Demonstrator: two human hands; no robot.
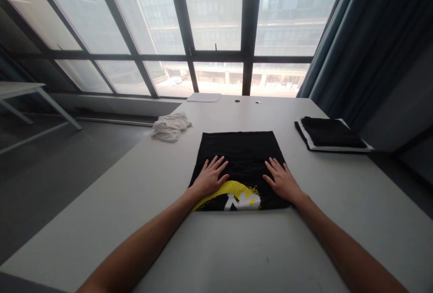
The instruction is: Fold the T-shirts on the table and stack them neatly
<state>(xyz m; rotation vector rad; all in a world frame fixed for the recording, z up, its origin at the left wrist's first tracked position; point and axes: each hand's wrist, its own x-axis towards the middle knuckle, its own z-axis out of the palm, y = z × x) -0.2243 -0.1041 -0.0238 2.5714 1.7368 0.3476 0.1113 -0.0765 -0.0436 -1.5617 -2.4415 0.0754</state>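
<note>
A black T-shirt (243, 151), folded into a rough rectangle, lies flat on the white table (230, 243). Part of a yellow and white print shows along its near edge. My left hand (211, 176) rests palm down on the left part of the cloth, fingers spread, thumb by the yellow print. On the right part, my right hand (280, 179) also lies flat with its fingers apart. Neither hand grips the fabric. Slight wrinkles run across the cloth between the hands.
A crumpled white cloth (171, 126) lies at the table's left edge. To the right sits a stack of folded black and white clothes (333, 133). White paper (204, 98) lies at the far end, before the windows. A blue curtain (365, 31) hangs at right.
</note>
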